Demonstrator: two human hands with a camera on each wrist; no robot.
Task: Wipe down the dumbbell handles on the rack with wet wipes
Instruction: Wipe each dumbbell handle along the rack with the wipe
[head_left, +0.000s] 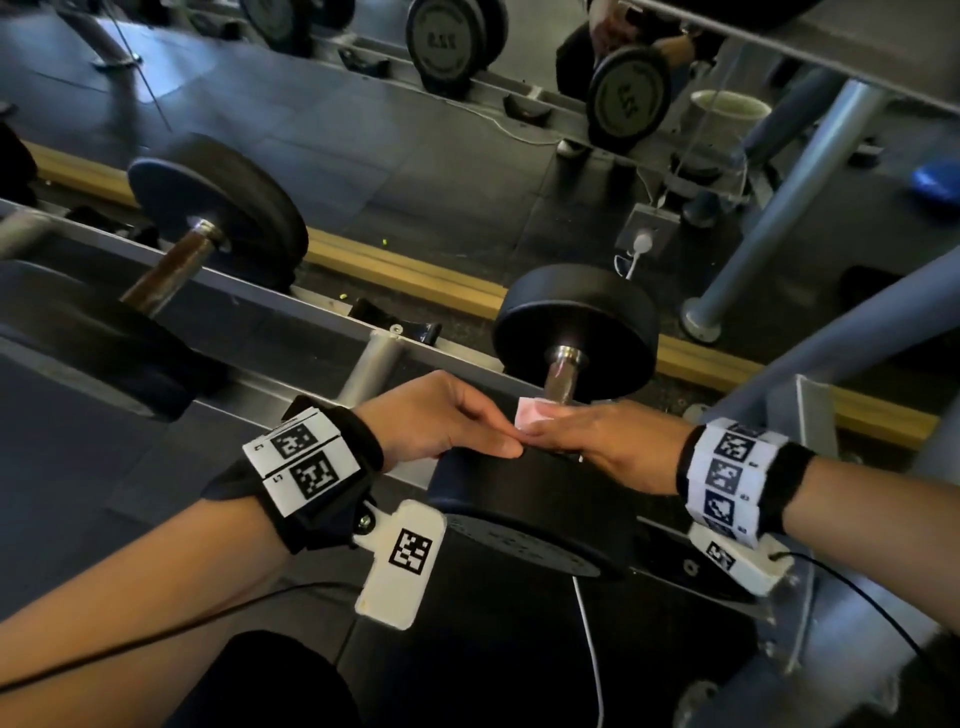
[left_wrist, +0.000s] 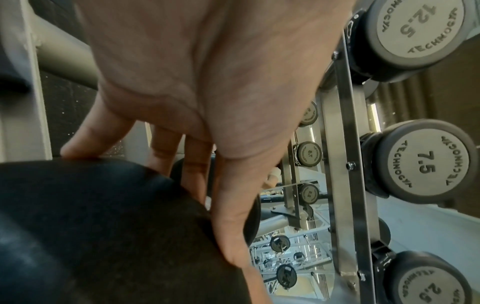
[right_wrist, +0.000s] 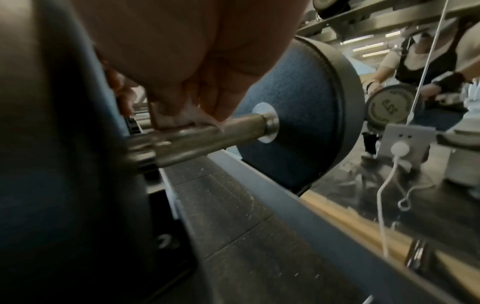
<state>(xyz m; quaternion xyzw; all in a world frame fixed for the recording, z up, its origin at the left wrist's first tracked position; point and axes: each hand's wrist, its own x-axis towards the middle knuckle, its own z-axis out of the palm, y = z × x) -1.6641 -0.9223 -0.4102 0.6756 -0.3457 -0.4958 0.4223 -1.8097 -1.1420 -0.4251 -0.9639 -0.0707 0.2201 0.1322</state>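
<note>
The right hand pinches a folded wet wipe against the dumbbell handle, near its inner end. The left hand, fingers straight and relaxed, rests on the near weight head just beside it, steadying. Wiping this handle seems underway; next calls for sliding the wipe toward the far head. Only the right wrist view shows the wipe meeting the bar; the head view alone shows another dumbbell left of the hands on the rack.

left hand: palm down, fingers straight, rested on dumbbell head | right hand: wet wipe pinched, pressed on handle
</note>
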